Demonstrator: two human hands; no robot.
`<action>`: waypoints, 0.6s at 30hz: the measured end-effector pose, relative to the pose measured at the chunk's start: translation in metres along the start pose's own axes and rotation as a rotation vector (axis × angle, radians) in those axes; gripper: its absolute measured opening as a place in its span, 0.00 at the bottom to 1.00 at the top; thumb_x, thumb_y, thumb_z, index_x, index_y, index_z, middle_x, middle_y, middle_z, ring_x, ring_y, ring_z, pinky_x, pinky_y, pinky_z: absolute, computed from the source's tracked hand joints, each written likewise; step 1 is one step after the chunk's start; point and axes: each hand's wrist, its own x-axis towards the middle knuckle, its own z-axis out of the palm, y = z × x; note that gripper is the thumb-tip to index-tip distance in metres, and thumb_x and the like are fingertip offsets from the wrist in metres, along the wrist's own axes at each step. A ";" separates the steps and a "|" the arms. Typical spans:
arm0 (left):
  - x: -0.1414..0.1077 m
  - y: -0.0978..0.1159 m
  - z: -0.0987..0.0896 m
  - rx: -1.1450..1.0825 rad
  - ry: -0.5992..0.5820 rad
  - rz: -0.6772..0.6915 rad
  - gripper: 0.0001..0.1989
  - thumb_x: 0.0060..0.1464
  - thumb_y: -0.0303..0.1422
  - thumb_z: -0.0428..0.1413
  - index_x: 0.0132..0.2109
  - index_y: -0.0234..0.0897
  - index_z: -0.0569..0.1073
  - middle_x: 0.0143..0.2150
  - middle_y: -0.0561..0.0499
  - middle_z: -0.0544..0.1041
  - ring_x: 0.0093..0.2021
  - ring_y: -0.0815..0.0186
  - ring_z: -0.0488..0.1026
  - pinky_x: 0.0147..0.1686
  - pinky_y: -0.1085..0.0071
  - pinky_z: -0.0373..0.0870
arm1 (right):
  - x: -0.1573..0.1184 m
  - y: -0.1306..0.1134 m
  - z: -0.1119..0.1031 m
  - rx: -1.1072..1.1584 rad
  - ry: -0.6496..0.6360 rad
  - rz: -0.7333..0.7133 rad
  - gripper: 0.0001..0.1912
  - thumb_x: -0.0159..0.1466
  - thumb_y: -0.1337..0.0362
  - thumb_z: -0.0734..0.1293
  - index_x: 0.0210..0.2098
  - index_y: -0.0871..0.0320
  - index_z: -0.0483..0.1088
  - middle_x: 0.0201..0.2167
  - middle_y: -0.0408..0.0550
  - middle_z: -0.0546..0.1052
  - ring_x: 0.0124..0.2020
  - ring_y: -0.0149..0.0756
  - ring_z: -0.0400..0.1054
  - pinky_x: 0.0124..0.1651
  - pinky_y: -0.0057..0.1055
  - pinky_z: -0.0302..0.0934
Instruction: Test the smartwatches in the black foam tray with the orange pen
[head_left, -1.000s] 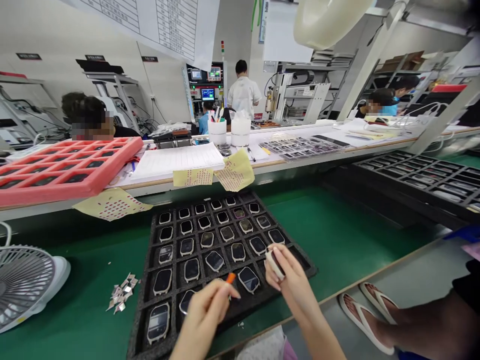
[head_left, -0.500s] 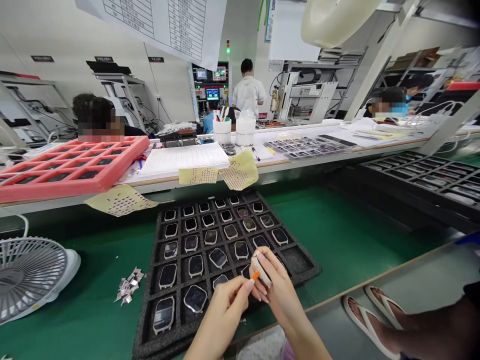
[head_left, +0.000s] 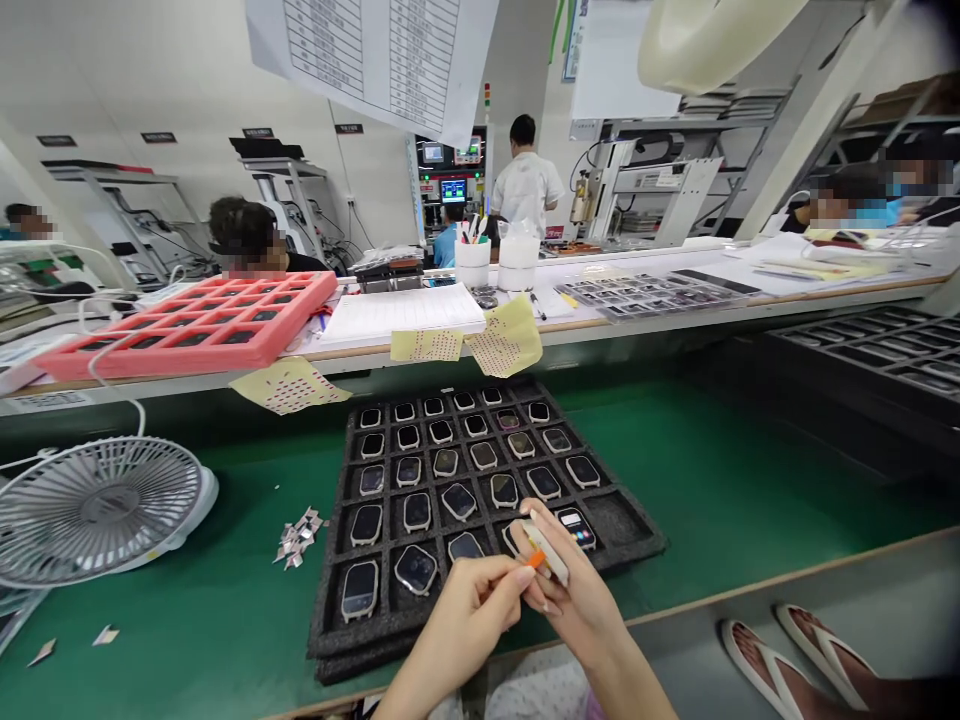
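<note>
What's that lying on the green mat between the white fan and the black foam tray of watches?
Small shiny silver metal pieces lie on the green mat, between the white plastic fan and black foam tray, in the head view.

Nothing here can actually be read. From where I stand, the big printed chart [head_left: 390, 55] hanging at top center is clearly a ruled table packed with rows of text, but the characters are too small to make out. The same goes for the black wall plates [head_left: 158, 137] at upper left, each with tiny white lettering. The monitor [head_left: 453, 190] in the middle distance shows a blue screen, its text too small to tell. The ruled form [head_left: 401, 313] on the bench is just as illegible. Low in the tray, one smartwatch [head_left: 576, 528] lights up with small coloured icons, and no words can be made out.
</note>
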 end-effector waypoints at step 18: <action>-0.021 -0.018 0.007 0.224 0.350 0.107 0.18 0.61 0.43 0.46 0.27 0.37 0.61 0.22 0.58 0.58 0.23 0.72 0.56 0.22 0.77 0.55 | -0.014 0.022 -0.005 -0.387 0.213 -0.378 0.12 0.62 0.51 0.66 0.36 0.52 0.63 0.20 0.33 0.59 0.15 0.23 0.50 0.16 0.21 0.48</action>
